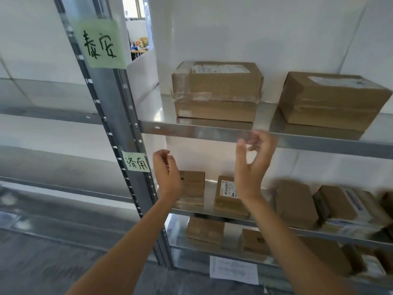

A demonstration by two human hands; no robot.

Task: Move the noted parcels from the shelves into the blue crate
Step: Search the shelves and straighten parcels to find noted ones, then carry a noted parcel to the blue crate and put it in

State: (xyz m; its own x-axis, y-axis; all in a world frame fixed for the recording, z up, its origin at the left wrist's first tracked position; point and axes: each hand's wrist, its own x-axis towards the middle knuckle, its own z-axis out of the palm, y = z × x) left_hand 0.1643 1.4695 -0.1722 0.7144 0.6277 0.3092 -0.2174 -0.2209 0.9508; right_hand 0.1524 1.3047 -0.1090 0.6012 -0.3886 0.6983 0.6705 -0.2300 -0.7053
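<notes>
Green note [101, 47] taped on the metal upright [116, 116] at left, smaller green note [137, 163] lower down. Left hand [167, 174] raised below the upper shelf [212, 133], fingers loosely curled, holding nothing; right hand [253, 165] likewise, released, just under the shelf edge. Two large parcels [217, 90] [331, 101] sit on the upper shelf, smaller parcels [227, 194] on the shelf below, far behind the hands.

Bright, even indoor light; the steel shelf edge [212, 132] shows soft glare. Motion blur smears the right hand [253, 165] and lower-right parcels [344, 207]. Wide-angle bending tilts the upright post [119, 124].
</notes>
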